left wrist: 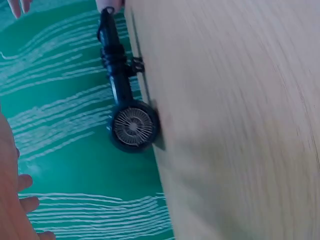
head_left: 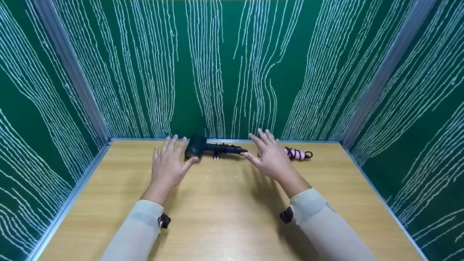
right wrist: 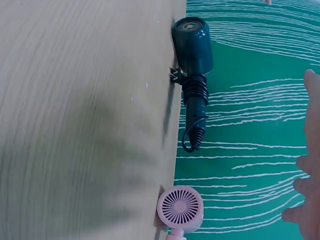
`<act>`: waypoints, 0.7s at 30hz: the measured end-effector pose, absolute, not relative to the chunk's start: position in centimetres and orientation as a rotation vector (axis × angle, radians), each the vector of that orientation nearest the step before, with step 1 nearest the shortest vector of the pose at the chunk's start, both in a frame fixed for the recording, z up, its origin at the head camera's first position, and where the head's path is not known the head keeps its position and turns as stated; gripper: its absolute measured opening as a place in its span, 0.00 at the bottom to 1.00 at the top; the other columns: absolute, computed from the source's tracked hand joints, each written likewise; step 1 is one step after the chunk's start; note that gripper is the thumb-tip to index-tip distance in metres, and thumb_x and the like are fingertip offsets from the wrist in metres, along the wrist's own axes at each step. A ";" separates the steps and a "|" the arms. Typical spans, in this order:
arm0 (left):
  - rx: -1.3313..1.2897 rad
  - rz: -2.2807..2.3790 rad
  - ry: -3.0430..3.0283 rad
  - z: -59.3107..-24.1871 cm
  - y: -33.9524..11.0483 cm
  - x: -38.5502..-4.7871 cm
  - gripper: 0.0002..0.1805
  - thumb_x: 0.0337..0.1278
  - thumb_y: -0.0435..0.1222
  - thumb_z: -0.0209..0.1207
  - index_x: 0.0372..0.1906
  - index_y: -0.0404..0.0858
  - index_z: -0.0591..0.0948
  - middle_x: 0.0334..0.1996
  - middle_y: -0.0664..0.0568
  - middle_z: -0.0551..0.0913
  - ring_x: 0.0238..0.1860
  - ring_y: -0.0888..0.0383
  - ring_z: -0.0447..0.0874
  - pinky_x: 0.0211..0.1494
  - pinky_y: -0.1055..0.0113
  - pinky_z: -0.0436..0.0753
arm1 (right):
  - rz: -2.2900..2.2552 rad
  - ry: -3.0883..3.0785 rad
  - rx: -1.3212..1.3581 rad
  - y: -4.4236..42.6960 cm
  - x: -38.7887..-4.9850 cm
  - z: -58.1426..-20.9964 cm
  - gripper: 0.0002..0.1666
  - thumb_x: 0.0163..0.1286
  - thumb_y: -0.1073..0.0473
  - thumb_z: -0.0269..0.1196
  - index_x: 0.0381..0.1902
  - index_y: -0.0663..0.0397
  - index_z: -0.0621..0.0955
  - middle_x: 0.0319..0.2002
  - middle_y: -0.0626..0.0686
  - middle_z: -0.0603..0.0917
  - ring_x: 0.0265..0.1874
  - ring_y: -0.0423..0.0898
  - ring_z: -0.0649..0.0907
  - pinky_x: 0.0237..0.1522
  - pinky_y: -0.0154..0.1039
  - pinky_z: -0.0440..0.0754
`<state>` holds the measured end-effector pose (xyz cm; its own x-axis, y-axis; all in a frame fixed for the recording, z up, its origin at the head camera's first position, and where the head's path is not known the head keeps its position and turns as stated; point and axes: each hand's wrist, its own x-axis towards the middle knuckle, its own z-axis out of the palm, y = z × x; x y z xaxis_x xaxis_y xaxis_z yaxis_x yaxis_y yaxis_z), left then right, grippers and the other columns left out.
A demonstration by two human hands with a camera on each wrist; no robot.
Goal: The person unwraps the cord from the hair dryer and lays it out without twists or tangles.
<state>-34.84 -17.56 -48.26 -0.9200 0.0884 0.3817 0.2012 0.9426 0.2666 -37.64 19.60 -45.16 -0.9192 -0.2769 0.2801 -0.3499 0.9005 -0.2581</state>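
Empty and outspread, your left hand [head_left: 168, 163] and right hand [head_left: 270, 157] flank a dark hair dryer [head_left: 208, 147] on the tabletop [head_left: 224, 217], where a hasty sweep could snag its cord [right wrist: 195, 89].

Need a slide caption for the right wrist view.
Dark teal hair dryer, dark cord wound round its handle, and pink round-grilled hair dryer on a wooden table; right hand at frame's edge.
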 end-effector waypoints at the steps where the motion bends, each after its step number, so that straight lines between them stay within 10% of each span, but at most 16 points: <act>1: -0.198 -0.444 -2.733 -48.5 -17.8 -35.1 0.56 0.74 0.82 0.42 0.94 0.54 0.59 0.94 0.43 0.56 0.94 0.37 0.49 0.92 0.24 0.49 | 0.445 -2.834 0.478 19.4 -37.7 -45.3 0.50 0.84 0.21 0.56 0.93 0.31 0.60 0.95 0.53 0.52 0.95 0.61 0.48 0.93 0.69 0.49; 21: 0.081 -1.125 -2.829 -51.3 -20.0 -38.8 0.52 0.82 0.77 0.37 0.94 0.49 0.57 0.93 0.40 0.55 0.93 0.35 0.50 0.93 0.30 0.56 | 0.852 -2.968 0.406 16.3 -40.4 -49.5 0.54 0.80 0.14 0.52 0.93 0.29 0.61 0.95 0.51 0.52 0.94 0.61 0.52 0.90 0.74 0.55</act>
<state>-38.81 -19.97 -51.30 -0.9939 -0.0848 0.0698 -0.0137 0.7263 0.6873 -40.37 16.35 -49.48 -0.9657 -0.2408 0.0975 -0.2559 0.8162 -0.5180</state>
